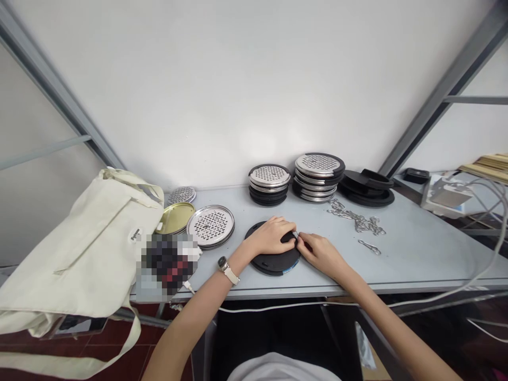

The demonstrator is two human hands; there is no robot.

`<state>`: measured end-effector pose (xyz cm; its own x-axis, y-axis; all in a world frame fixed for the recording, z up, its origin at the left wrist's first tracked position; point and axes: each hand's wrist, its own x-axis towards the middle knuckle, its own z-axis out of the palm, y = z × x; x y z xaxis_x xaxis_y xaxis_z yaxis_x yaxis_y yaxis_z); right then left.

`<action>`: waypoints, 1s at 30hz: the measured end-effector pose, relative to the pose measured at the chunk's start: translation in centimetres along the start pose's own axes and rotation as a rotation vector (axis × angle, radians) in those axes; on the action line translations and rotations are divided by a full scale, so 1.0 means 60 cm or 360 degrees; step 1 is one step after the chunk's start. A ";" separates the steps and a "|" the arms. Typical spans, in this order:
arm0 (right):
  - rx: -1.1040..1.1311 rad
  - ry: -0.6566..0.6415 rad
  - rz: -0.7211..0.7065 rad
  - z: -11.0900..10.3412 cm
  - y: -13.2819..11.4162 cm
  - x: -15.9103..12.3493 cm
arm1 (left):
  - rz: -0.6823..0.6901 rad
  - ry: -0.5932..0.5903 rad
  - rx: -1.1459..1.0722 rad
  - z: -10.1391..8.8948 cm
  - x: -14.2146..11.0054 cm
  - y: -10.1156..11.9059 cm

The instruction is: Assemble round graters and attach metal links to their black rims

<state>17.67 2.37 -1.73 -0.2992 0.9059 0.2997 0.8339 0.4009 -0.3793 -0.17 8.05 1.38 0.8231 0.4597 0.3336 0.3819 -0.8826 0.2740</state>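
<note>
A round black disc (272, 262) lies flat near the front edge of the grey table (416, 254). My left hand (272, 235), a watch on its wrist, rests on top of the disc with fingers curled down over it. My right hand (319, 251) comes in from the right, its fingertips pinched on a small metal piece (296, 235) at the disc's right edge, right against my left fingertips. What the small piece is cannot be made out.
Two stacks of perforated steel-and-black discs (270, 182) (319, 174) and black rings (367, 188) stand at the back. Loose metal clips (357, 219) lie right of centre. A perforated steel plate (210, 226), a gold lid (174, 218) and a cream bag (83, 248) sit left.
</note>
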 end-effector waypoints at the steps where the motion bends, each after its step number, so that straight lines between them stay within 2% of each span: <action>1: -0.0002 -0.0002 0.0001 0.000 0.000 0.000 | 0.0000 0.0003 0.0000 0.000 0.000 0.000; 30: -0.0021 0.0030 0.0041 0.002 -0.001 -0.001 | 0.0013 0.0015 0.0008 -0.001 0.000 0.000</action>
<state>17.57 2.31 -1.81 -0.2689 0.9132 0.3062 0.8473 0.3755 -0.3756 -0.17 8.07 1.42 0.8220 0.4536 0.3444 0.3776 -0.8867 0.2667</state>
